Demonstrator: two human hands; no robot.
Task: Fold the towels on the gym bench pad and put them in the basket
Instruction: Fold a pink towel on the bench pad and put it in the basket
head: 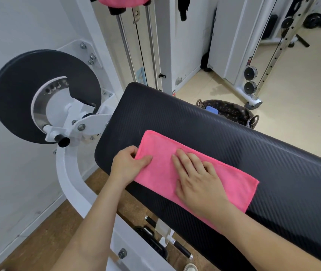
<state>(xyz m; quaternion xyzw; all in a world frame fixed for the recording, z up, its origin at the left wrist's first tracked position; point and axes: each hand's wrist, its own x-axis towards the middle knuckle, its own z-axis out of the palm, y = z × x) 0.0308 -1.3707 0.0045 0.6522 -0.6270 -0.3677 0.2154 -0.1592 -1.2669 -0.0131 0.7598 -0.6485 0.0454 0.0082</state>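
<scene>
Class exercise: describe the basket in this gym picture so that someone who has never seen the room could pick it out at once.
Start at the long black ribbed gym bench pad running across the middle, where a pink towel lies. Look past its far edge to the pale floor: the dark woven oval basket with looped handles sits there. Its patterned dark lining and a small blue item inside distinguish it from the white machine frames nearby.

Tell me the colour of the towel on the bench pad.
Pink towel; the head view shows it clearly.

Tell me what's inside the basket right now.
The basket on the floor beyond the bench pad shows one blue folded item against its patterned lining. The pad's edge hides the basket's near part.
</scene>
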